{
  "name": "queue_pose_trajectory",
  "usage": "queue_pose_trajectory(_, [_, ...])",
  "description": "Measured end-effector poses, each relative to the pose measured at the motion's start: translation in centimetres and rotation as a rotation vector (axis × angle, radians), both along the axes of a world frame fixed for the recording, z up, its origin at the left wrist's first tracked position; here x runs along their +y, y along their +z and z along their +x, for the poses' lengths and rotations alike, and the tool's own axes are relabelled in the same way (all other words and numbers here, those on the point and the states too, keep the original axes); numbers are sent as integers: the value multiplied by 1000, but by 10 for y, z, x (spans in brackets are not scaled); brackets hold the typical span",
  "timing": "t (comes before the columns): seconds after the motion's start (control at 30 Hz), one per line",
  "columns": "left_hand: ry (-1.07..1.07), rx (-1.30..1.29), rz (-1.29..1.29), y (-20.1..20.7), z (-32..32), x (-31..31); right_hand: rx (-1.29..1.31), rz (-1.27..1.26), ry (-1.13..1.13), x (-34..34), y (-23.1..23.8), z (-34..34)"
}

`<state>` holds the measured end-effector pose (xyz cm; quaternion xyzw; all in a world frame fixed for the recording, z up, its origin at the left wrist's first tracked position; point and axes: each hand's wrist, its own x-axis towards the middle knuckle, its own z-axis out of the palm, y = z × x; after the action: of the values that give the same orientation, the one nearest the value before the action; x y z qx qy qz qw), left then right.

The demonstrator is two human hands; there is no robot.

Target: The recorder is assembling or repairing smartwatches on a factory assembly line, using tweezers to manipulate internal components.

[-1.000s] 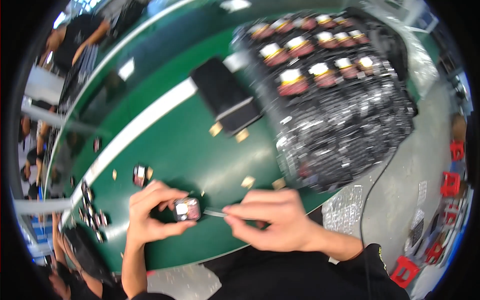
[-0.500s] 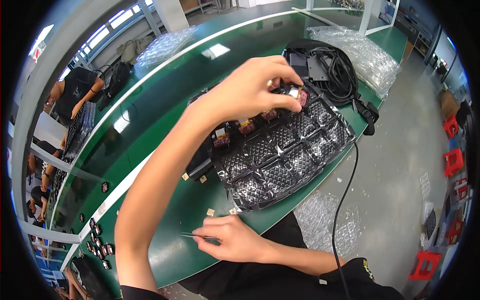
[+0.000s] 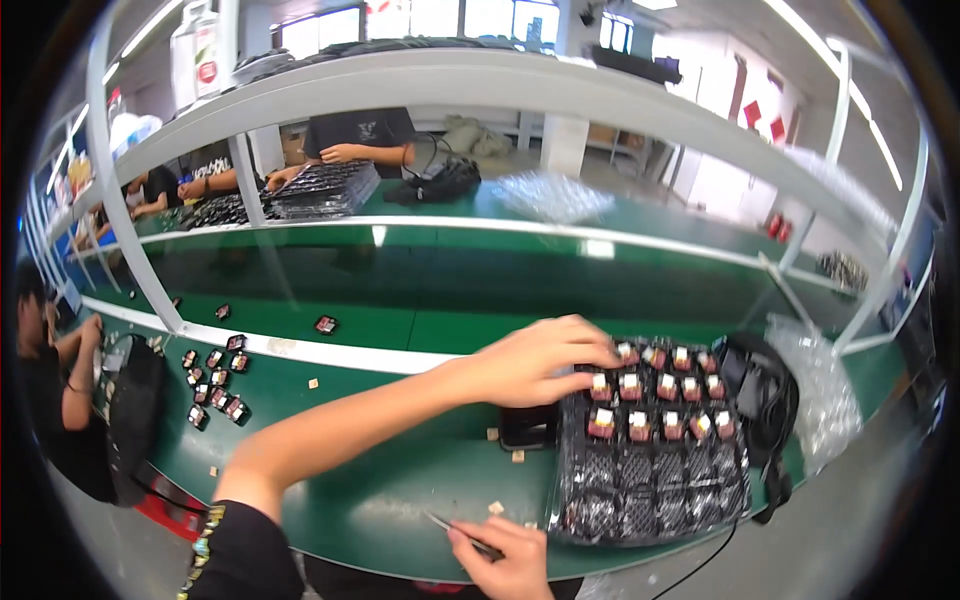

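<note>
My left hand (image 3: 548,362) reaches over the upper left corner of a black pocketed plastic tray (image 3: 640,468). Its thumb and fingers are apart, with nothing visible between them, though the underside is hidden. Small dark-red modules (image 3: 671,425) with white and yellow tops fill the tray's far rows; the near rows show bare quilted pockets. Low in the picture, my right hand (image 3: 505,560) is closed on thin metal tweezers (image 3: 440,521), whose tips point left above the green table (image 3: 390,500).
Loose modules (image 3: 218,378) lie in a cluster to the left. Small tan squares (image 3: 495,508) dot the table. Beside the tray are a black bag with cables (image 3: 765,400) and bubble wrap (image 3: 815,385). A white shelf frame (image 3: 400,95) spans overhead; co-workers (image 3: 360,135) sit beyond.
My view has swung up and left. My left hand has moved from the tray's right side to its far left corner and released a module. My right hand still holds the tweezers.
</note>
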<state>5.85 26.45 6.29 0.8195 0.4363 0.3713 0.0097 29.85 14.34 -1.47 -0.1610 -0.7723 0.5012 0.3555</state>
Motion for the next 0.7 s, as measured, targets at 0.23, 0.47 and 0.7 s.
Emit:
queue_pose_trajectory(0.23, [932, 382, -227, -61, -190, -182, -53, 53, 81, -9, -5, -8])
queue_pose_trajectory(0.47, [1222, 325, -170, -83, -213, -219, -136, 80, -2, -5, 8, -10])
queue_pose_trajectory(0.7, [844, 4, -277, -49, -156, -224, -189, 67, -63, 5, 1, -20])
